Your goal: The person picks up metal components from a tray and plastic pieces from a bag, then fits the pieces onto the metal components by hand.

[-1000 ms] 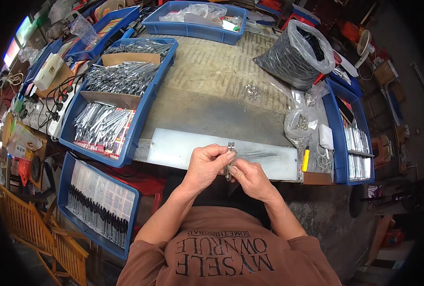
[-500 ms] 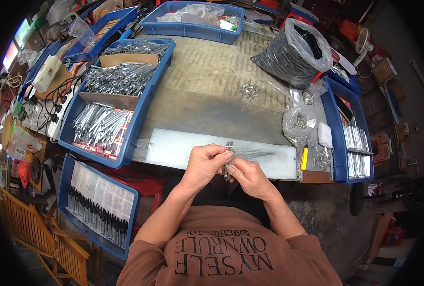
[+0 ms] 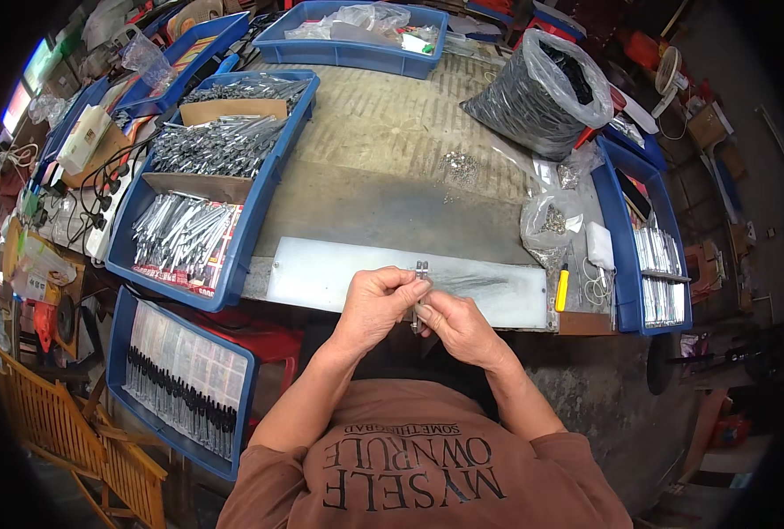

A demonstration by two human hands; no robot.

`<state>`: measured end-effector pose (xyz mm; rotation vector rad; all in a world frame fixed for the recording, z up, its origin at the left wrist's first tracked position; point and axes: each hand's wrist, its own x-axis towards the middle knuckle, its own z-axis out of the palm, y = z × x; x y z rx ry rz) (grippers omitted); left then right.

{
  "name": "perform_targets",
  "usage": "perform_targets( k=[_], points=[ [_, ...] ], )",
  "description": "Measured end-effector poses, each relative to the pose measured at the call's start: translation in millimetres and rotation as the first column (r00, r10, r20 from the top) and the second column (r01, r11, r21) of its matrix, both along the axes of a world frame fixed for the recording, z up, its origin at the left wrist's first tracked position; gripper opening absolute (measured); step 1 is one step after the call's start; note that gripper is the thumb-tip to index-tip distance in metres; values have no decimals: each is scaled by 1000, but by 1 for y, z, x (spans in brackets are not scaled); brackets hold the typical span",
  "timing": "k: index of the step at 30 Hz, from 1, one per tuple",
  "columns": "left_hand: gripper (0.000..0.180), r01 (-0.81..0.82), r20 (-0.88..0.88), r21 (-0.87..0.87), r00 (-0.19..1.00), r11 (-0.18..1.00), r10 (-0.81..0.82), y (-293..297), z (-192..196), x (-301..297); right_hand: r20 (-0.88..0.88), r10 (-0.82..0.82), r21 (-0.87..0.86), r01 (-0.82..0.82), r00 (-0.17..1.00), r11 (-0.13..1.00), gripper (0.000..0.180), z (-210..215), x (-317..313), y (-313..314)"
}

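Observation:
My left hand [image 3: 374,309] and my right hand [image 3: 458,326] meet in front of my body, just over the near edge of a pale white board [image 3: 317,269]. Both are closed, thumbs and fingers pinching a slim dark-grey metal piece [image 3: 422,267]. It is held upright in the picture, its top end showing above my left fingertips as two narrow bars side by side. A lower bit shows beneath the fingers; the middle is hidden by my hands. Its exact kind is too small to make out.
To the left, a blue tray [image 3: 264,189] holds many slim metal parts; a lower blue tray [image 3: 249,388] holds a row of black-topped pieces. At right are a bag of dark parts [image 3: 533,106], a yellow-handled tool [image 3: 562,291] and another blue tray [image 3: 611,238]. Small bits [image 3: 459,166] lie mid-table.
The whole view has shifted very slightly. My hands keep the same grip on the slim metal piece, with hardly any visible movement.

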<state>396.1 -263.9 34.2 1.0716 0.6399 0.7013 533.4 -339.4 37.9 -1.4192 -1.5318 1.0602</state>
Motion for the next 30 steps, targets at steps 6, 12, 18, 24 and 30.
perform_targets(
  k=[6,12,18,24,30],
  points=[
    [13,23,-44,35,999,999,-22,1,0,0,-18,10,-24,-10,1000,1000,21,-2,2,0],
    [13,62,-62,55,996,997,-58,1,-1,-2,-59,27,-59,-31,998,998,21,5,0,-1],
    [14,37,-45,47,998,998,-35,-1,-1,1,-70,37,-52,-41,997,998,22,-5,3,-1],
    [14,53,-27,13,998,999,-53,1,-1,3,-103,34,-63,-41,994,997,23,0,3,0],
    [14,78,-50,-35,996,996,-79,6,3,5,-128,21,-96,-33,991,995,25,0,6,4]
  ],
)
